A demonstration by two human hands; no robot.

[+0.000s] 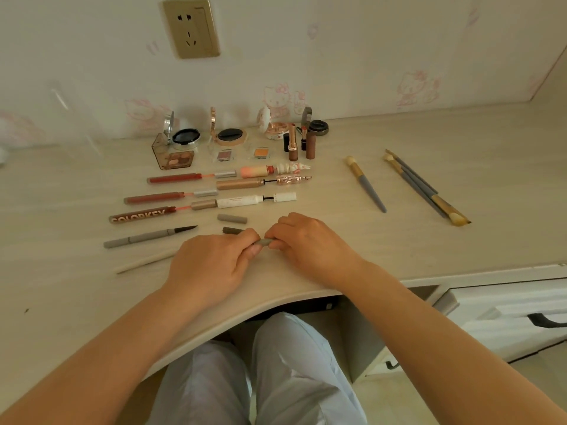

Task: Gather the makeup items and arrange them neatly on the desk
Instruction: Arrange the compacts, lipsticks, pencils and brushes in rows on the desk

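Observation:
Both hands meet at the desk's front middle on a thin grey-brown makeup pencil (263, 241). My left hand (211, 265) grips its left part and my right hand (303, 240) pinches its right end; the pencil's dark tip (230, 230) sticks out past the left fingers. A grey cap (232, 218) lies just beyond. Left of the hands lie a grey eyeliner pen (147, 237) and a cream pencil (144, 262). Rows of lip gloss tubes (150, 199) and mascaras (256, 200) lie further back, then open compacts (185, 138) and lipsticks (293, 142).
Several grey-handled brushes (425, 187) and a single brush (366, 187) lie on the desk's right part. The wooden desk (460, 234) curves inward at my knees. White drawers (506, 314) stand at the lower right. A wall socket (190, 27) sits above.

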